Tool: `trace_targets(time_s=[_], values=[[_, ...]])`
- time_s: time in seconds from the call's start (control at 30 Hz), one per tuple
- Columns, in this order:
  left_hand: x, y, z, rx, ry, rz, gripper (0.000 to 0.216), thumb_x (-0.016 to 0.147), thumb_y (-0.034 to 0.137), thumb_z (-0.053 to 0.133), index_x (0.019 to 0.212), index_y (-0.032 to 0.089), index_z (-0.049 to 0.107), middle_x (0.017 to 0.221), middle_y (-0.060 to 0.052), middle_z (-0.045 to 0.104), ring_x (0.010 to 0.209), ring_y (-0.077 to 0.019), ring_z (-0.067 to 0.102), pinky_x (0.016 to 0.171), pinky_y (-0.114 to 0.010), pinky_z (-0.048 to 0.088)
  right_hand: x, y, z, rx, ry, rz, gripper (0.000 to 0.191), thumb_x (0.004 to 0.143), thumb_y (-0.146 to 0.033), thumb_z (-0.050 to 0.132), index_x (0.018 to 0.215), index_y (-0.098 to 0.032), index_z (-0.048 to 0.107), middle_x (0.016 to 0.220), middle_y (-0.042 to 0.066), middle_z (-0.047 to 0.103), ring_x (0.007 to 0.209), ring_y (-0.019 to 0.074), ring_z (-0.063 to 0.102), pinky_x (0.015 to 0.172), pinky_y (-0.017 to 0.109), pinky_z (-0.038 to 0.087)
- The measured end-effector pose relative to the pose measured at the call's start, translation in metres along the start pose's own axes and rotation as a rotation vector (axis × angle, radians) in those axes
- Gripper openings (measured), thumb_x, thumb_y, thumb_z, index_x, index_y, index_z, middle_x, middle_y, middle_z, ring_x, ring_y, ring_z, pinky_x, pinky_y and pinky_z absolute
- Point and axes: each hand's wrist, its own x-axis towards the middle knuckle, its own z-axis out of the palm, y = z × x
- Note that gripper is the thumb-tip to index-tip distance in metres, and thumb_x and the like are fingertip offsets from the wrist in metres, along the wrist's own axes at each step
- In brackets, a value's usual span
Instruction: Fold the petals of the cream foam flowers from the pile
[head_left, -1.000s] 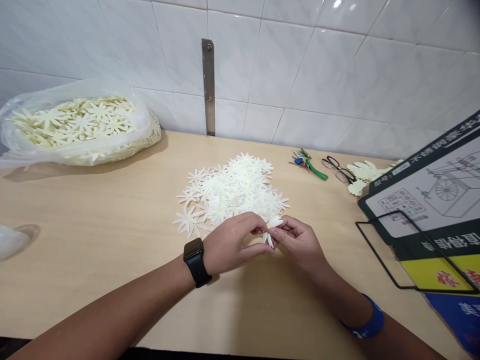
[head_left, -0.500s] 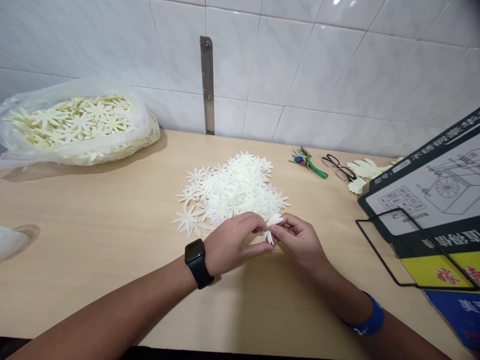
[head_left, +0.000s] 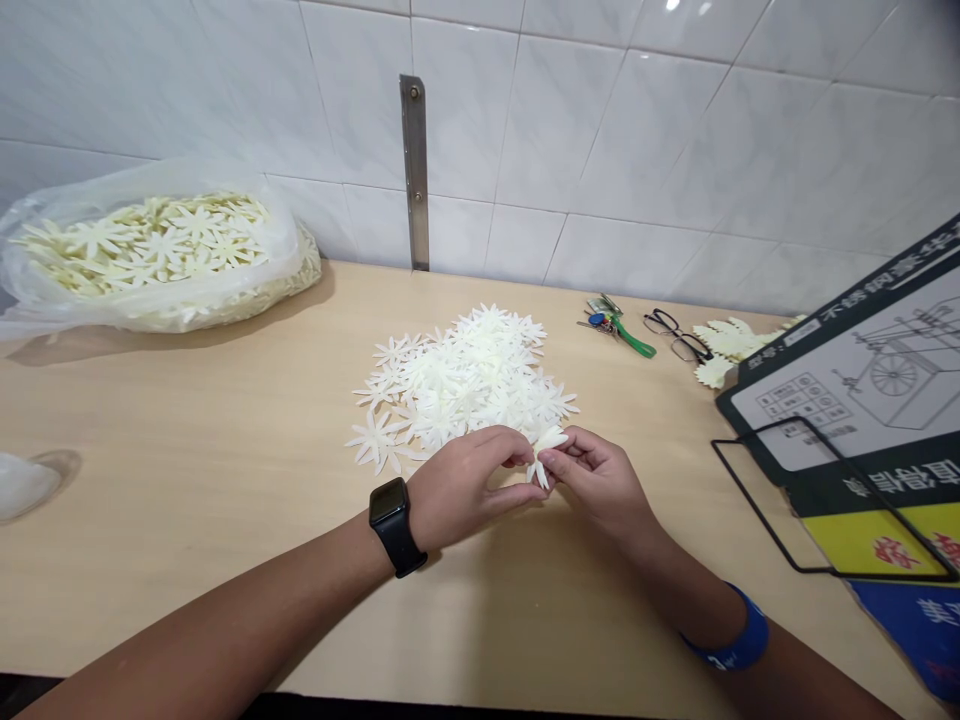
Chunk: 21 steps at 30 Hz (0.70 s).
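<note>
Head view: just off the near right edge of the loose heap of thin white flower-shaped cutouts (head_left: 480, 375) is one creamy-white, many-petalled flower piece (head_left: 544, 444), its petals bent together. The right hand (head_left: 606, 485) pinches this piece between thumb and fingers; the left hand (head_left: 469, 482) curves around its left side, fingertips close against it, though whether they grip cannot be told. Work on this piece looks partway through. Plenty seems left: the heap lies spread and loose, and well to its left a translucent white plastic bag (head_left: 283, 235) holds many similar pale-yellow shapes. Far right of the heap, cream petalled shapes (head_left: 731, 340) lie beside a dark-green printed cardboard panel (head_left: 832, 485); whether those are finished is unclear.
</note>
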Motion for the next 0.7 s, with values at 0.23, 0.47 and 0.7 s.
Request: trace_targets(time_s=[0.23,0.47,0.7], values=[[0.0002,0.0017,-0.0005,0.006,-0.002,0.009,0.016,0.086,0.031,0.064,0.091,0.016,0.059,0.090,-0.004,0.066,0.083,-0.0146,0.059,0.077,-0.027,0.047,0.0002,-0.0008,0.0008,0.005,0.008,0.001,0.027,0.076,-0.042,0.073,0.066,-0.020,0.061,0.056,-0.001,0.064,0.054,0.0144,0.060,0.056,0.027,0.050],[0.0011,0.0014,-0.0027,-0.010,-0.020,-0.003,0.018,0.086,0.033,0.064,0.093,0.016,0.062,0.091,-0.005,0.068,0.083,-0.0159,0.061,0.077,-0.028,0.048,0.0004,0.0003,-0.0008,0.003,0.000,0.002,0.026,0.078,-0.042,0.072,0.068,-0.020,0.061,0.057,0.000,0.064,0.055,0.0148,0.060,0.058,0.028,0.051],[0.0014,0.0060,-0.0043,0.016,-0.004,-0.070,0.017,0.090,0.020,0.053,0.101,0.018,0.065,0.093,-0.005,0.072,0.085,-0.0162,0.066,0.078,-0.028,0.050,0.0016,0.0005,0.0000,0.072,-0.016,-0.001,0.027,0.077,-0.041,0.073,0.067,-0.019,0.062,0.058,0.000,0.063,0.055,0.0142,0.059,0.056,0.027,0.050]])
